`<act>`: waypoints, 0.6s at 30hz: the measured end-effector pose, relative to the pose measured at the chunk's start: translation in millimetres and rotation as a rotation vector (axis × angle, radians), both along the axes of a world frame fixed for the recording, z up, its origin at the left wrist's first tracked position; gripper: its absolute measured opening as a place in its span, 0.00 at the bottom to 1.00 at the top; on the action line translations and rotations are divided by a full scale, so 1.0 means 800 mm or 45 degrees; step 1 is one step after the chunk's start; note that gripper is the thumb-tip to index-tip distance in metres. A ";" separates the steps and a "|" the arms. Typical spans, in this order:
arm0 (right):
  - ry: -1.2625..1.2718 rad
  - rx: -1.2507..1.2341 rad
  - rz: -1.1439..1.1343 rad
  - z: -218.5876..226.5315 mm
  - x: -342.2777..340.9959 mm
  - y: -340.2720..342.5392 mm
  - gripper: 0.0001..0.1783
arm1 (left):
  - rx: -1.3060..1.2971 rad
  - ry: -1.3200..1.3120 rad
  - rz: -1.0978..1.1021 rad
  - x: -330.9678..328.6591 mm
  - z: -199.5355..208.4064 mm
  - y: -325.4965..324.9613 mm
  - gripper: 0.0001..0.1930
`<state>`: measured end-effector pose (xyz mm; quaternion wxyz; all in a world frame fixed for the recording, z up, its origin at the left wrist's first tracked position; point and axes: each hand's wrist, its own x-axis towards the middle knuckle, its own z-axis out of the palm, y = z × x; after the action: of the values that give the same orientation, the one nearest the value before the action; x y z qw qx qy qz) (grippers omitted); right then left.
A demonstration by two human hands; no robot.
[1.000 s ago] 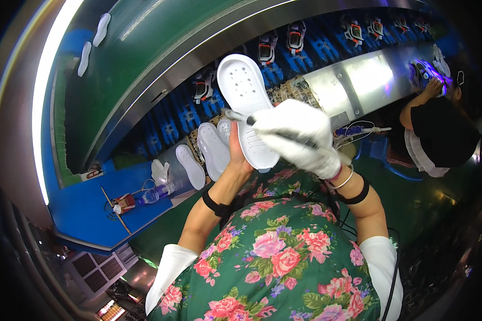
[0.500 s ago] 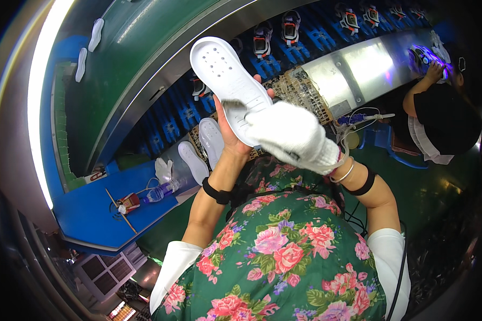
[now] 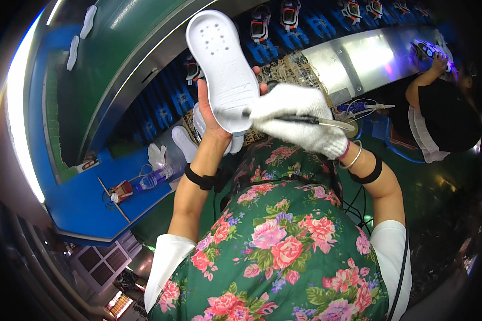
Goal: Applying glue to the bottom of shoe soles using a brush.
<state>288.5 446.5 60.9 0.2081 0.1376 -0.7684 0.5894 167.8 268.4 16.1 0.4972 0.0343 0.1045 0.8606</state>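
Observation:
A white shoe sole [image 3: 223, 69] with small holes at its far end rests in my bare left hand [image 3: 213, 117]. Its fingers wrap round the sole from beneath, the tips showing at both edges. My right hand [image 3: 300, 117], in a white knitted glove, is closed on a brush [image 3: 297, 119] with a dark handle and a clear tube trailing from its back end. The brush tip is blurred over the near end of the sole; whether it touches the surface I cannot tell.
More white soles [image 3: 185, 143] lie behind my left forearm. A blue table [image 3: 85, 208] at left holds a plastic bottle [image 3: 152, 179] and a white glove [image 3: 156, 156]. Shoe uppers [image 3: 290, 15] ride a blue conveyor beyond. At right, a co-worker [image 3: 444, 115] handles a shoe.
The brush has moved from the sole's middle toward its near end. My left hand and the sole have shifted slightly left and upward in the view.

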 end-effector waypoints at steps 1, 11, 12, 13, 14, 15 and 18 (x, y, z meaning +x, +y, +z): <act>0.111 0.062 0.010 -0.003 0.000 0.001 0.10 | -0.010 0.054 -0.020 -0.002 -0.002 -0.005 0.52; -0.060 -0.047 0.076 0.004 0.012 -0.001 0.10 | -0.003 0.244 -0.201 -0.019 0.002 -0.010 0.52; 0.152 0.098 0.080 0.003 0.008 0.003 0.12 | -0.002 0.265 -0.224 -0.020 0.007 -0.009 0.51; 0.250 0.217 0.091 -0.002 0.012 0.000 0.15 | -0.294 0.361 -0.222 -0.021 0.014 -0.013 0.51; 0.351 0.338 0.103 -0.008 0.016 -0.006 0.18 | -0.294 0.360 -0.220 -0.024 0.018 -0.013 0.51; 0.367 0.365 0.115 -0.013 0.020 -0.011 0.20 | -0.311 0.440 -0.243 -0.027 0.020 -0.013 0.51; 0.206 0.108 0.314 0.001 0.027 -0.017 0.13 | -0.321 0.545 -0.283 -0.034 0.017 -0.011 0.52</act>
<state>310.2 433.3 61.8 0.1893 0.2868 -0.7505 0.5646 140.4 259.4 29.8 0.5557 0.1645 0.3090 0.7541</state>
